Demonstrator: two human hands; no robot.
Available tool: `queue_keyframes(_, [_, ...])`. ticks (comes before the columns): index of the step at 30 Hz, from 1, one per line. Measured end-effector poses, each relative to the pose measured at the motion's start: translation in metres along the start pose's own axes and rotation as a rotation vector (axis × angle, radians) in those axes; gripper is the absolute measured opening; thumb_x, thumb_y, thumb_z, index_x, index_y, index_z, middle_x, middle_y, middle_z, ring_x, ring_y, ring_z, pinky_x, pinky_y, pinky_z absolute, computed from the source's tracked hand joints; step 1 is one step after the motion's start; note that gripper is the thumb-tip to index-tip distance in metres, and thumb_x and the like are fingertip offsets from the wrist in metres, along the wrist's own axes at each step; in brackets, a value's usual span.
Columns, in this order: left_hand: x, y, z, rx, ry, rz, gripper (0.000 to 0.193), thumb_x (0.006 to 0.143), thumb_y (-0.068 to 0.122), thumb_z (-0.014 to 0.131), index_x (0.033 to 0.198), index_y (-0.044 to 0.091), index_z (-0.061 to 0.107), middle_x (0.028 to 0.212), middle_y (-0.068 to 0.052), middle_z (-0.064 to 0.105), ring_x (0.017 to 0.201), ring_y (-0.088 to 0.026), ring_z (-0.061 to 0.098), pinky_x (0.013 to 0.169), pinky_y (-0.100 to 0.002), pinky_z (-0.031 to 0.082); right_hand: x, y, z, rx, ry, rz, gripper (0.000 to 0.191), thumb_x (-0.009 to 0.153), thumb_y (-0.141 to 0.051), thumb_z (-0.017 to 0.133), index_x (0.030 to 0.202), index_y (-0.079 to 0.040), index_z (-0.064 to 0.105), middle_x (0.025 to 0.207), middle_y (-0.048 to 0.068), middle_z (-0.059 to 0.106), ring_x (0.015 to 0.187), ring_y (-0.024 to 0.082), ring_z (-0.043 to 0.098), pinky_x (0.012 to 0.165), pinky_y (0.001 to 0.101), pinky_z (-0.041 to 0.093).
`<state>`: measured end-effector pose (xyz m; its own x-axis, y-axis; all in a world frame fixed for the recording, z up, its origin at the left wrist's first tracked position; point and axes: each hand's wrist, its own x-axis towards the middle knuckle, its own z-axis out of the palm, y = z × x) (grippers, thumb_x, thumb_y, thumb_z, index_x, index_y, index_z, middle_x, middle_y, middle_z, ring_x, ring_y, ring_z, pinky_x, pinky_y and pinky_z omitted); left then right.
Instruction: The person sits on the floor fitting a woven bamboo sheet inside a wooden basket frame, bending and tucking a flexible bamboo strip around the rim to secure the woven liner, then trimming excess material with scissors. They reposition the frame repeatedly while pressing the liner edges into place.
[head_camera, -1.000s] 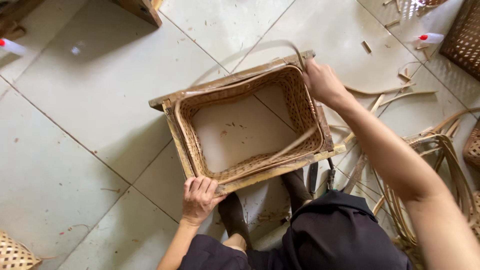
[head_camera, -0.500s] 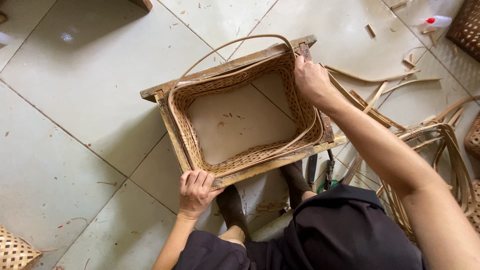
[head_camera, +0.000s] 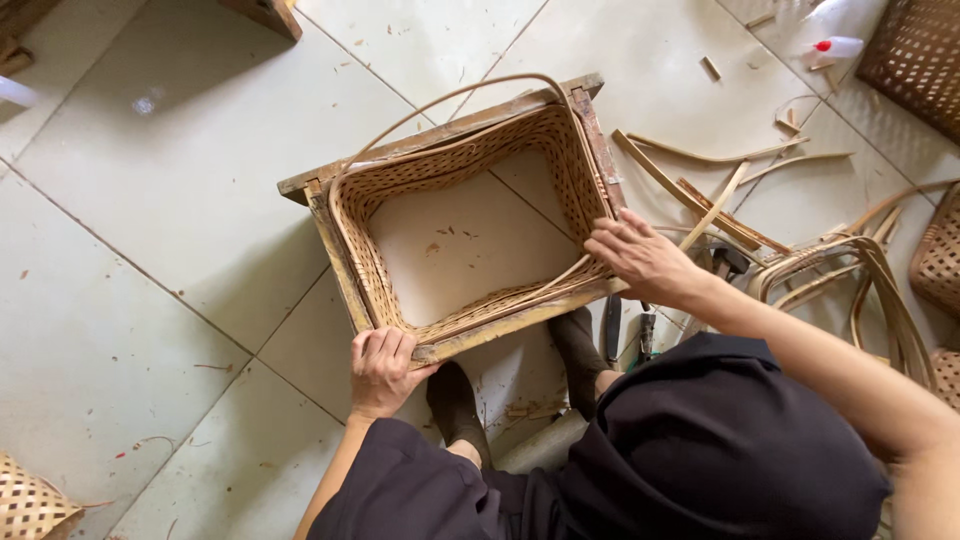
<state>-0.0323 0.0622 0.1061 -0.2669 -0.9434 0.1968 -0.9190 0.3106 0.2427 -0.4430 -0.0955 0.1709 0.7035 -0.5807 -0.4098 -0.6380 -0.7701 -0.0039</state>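
Basket (head_camera: 470, 180) between left hand (head_camera: 380, 370) and right hand (head_camera: 640, 260).

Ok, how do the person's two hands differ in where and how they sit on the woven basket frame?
The left hand sits at the near-left corner of the wooden frame, fingers curled over the edge; the right hand is at the near-right corner, fingers spread flatter. The left hand grips bare wood, while the right hand lies where a loose cane strip meets the woven basket rim. Both touch the same near side.
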Motion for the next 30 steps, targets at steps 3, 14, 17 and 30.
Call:
queue_keyframes(3, [0.001,0.002,0.0,0.008,0.014,-0.004,0.058,0.064,0.054,0.085,0.099,0.012,0.065,0.096,-0.002,0.063,0.1,-0.023,0.06,0.099,-0.044,0.043,-0.008,0.0,0.014,0.081,0.108,-0.011,0.081,0.068,-0.026,0.084,0.139,-0.007,0.051,0.138,0.009,0.056,0.139,0.024,0.042,0.126,0.0464,0.015])
queue_keyframes(14, [0.0,0.003,-0.002,0.02,-0.03,-0.013,0.057,0.062,0.055,0.085,0.097,0.014,0.065,0.095,-0.002,0.062,0.101,-0.022,0.06,0.101,-0.044,0.042,-0.02,-0.016,0.026,0.017,0.168,0.089,0.033,0.09,-0.017,0.065,0.123,-0.012,0.065,0.12,-0.001,0.067,0.13,0.014,0.054,0.127,0.0422,0.024])
queue_keyframes(17, [0.001,0.003,-0.001,0.022,-0.001,-0.006,0.058,0.063,0.055,0.085,0.098,0.014,0.065,0.096,-0.002,0.062,0.101,-0.022,0.059,0.1,-0.044,0.042,-0.007,-0.01,0.017,0.1,0.01,0.025,0.059,0.08,-0.044,0.068,0.13,-0.013,0.067,0.121,0.004,0.07,0.121,0.018,0.056,0.122,0.049,0.019])
queue_keyframes(30, [-0.004,0.0,0.008,0.033,0.004,0.0,0.062,0.064,0.058,0.085,0.1,0.012,0.065,0.097,-0.003,0.061,0.101,-0.023,0.059,0.099,-0.044,0.042,0.074,-0.026,0.046,0.796,0.019,-0.134,0.022,0.082,-0.026,0.077,0.097,-0.01,0.082,0.093,0.009,0.078,0.084,0.027,0.074,0.077,0.0383,0.059])
